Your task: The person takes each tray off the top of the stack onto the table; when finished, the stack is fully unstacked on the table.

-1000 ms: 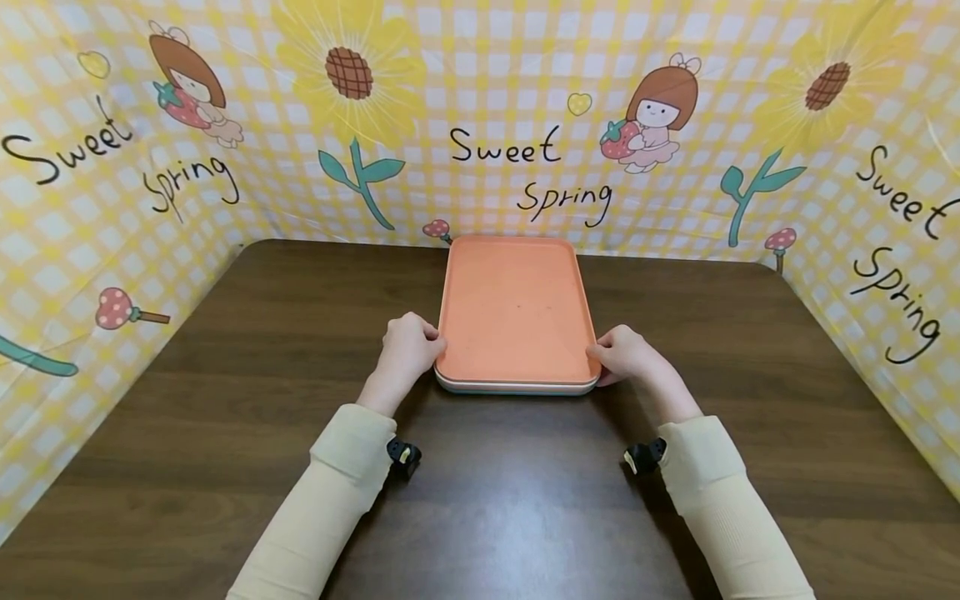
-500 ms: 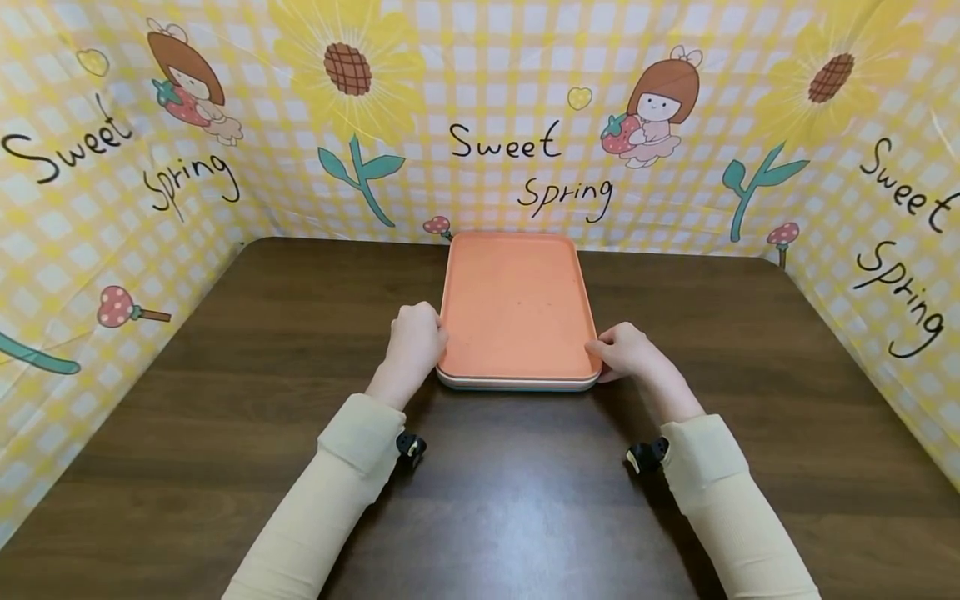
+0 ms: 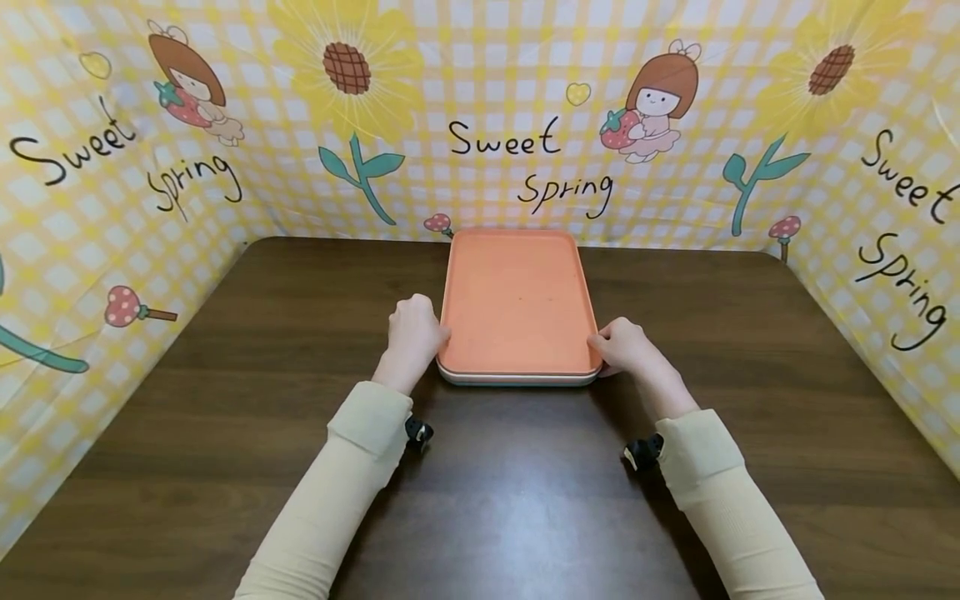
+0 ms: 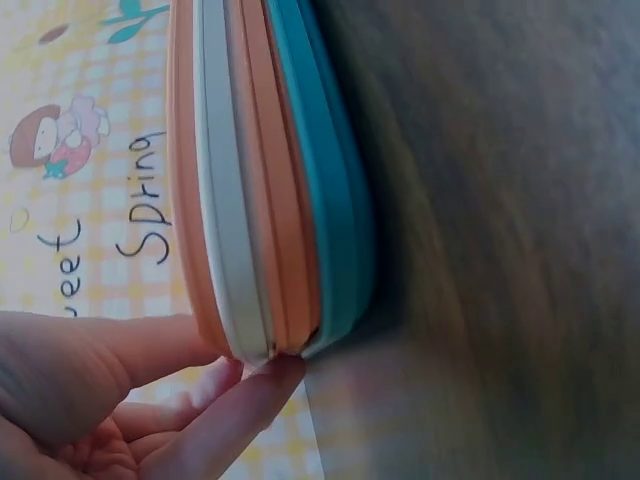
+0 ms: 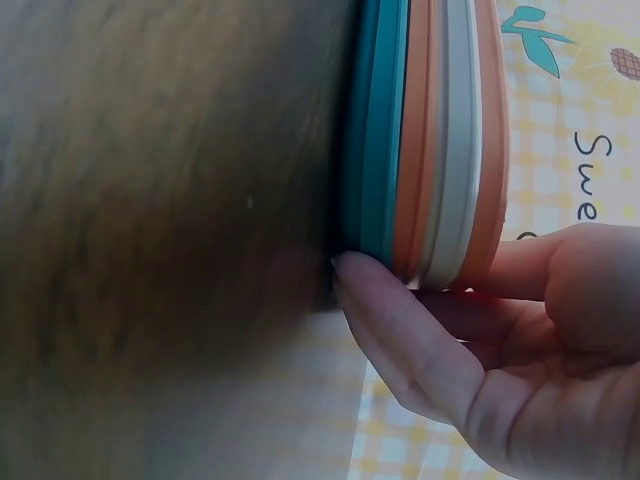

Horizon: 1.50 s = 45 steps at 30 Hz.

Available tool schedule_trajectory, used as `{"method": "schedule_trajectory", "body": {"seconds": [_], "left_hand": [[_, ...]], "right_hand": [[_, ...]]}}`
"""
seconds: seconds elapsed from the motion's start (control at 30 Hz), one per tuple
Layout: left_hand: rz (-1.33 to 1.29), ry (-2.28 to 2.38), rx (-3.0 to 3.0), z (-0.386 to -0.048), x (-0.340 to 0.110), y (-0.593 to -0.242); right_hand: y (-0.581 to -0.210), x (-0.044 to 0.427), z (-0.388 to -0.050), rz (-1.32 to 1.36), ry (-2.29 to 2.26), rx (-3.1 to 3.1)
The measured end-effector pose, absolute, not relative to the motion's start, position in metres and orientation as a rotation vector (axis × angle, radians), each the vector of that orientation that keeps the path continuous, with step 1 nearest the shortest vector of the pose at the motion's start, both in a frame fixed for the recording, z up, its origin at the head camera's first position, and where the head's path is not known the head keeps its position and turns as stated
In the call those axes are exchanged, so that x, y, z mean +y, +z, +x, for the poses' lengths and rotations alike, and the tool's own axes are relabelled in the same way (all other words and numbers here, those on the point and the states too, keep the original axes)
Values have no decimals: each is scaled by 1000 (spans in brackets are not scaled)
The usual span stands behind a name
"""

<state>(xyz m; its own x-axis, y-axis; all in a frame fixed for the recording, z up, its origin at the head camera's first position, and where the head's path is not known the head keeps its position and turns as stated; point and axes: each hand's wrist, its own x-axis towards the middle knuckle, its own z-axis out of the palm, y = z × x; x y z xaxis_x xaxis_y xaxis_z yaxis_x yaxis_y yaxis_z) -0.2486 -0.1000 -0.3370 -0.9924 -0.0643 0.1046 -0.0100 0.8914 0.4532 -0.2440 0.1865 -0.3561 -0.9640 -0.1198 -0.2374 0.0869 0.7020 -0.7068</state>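
Note:
A stack of shallow rectangular trays stands at the back middle of the table. Its top tray [image 3: 517, 304] is orange; beneath lie a white tray [image 4: 228, 200], a second orange tray [image 4: 282, 220] and a teal tray [image 4: 345, 230] at the bottom. At the stack's near left corner my left hand [image 3: 412, 337] has its thumb on the top tray's rim and fingertips against the side of the lower ones. My right hand [image 3: 628, 348] grips the near right corner, thumb on top, a fingertip reaching the teal tray [image 5: 372, 160]. In the head view the fingers underneath are mostly hidden.
The dark wooden table [image 3: 495, 483] is enclosed at the back and sides by a yellow checked cloth [image 3: 510, 83] printed with flowers and figures. The stack's far end lies close to the back cloth. Small black cameras [image 3: 643, 452] sit on both wrists.
My left hand has slid slightly forward along the stack's left edge and turned, so its fingers show less from above. My right hand keeps its place at the right corner.

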Motion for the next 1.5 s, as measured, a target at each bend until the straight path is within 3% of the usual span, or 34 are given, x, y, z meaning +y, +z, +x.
{"method": "schedule_trajectory", "body": {"seconds": [0.53,1.03,1.5], "left_hand": [[129,-850,-3060,-260,-125,-316],[154,-1448,-2984,-270,-154,-320],[168,-1626,-2863,-257,-238,-322]], "right_hand": [[-347,183,-249,-57,-1190,2622],[-338,184,-254,-75,-1175,2610],[-349,188,-253,-26,-1183,2608]]}}
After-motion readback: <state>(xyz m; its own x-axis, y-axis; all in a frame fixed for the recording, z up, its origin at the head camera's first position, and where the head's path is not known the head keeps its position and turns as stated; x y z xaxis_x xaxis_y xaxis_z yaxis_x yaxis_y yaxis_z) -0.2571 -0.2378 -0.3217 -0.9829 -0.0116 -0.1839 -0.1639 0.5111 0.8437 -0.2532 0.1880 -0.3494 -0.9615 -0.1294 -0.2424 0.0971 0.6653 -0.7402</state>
